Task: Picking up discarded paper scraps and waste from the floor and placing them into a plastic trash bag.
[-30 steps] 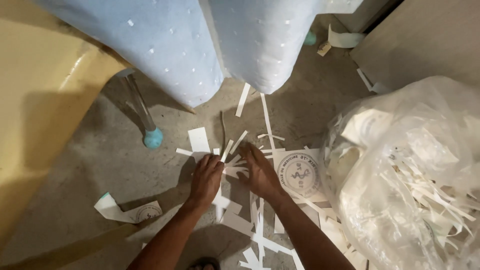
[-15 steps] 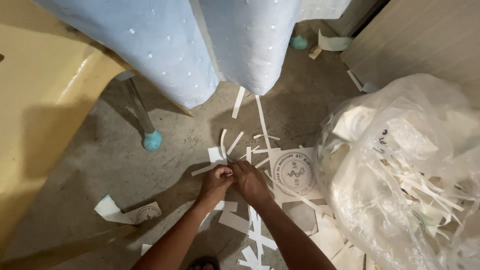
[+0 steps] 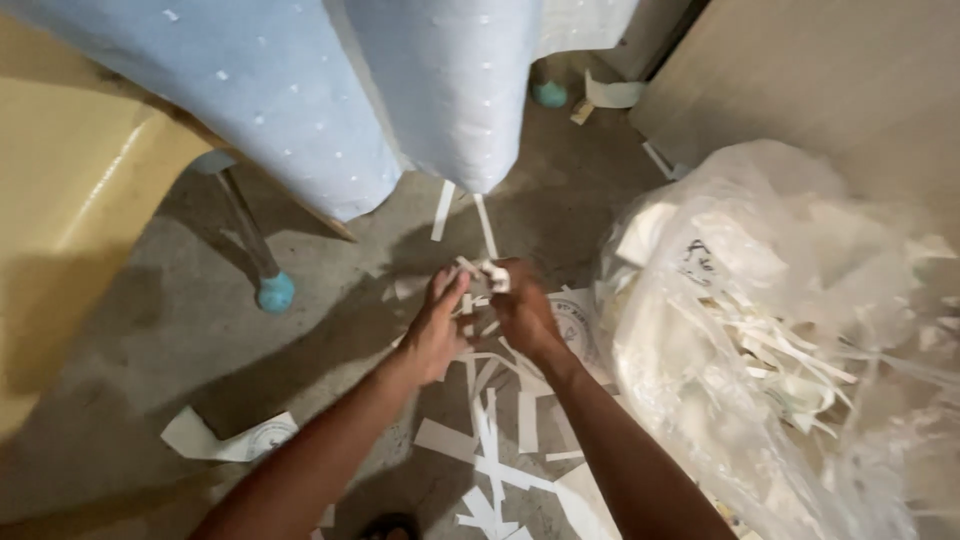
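A small bundle of white paper strips (image 3: 480, 285) is pinched between the left hand (image 3: 435, 330) and right hand (image 3: 520, 312), raised above the concrete floor (image 3: 180, 330). Both forearms are extended toward twelve o'clock, fingers curled inward. A clear plastic bag (image 3: 790, 350) of offcuts is seen at three o'clock.

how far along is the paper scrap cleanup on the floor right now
Partly done. The clear plastic bag on the right already bulges with white strips. In hand: the left hand and right hand together hold a small bunch of paper strips. Left: loose scraps across the concrete floor and a crumpled piece at left.
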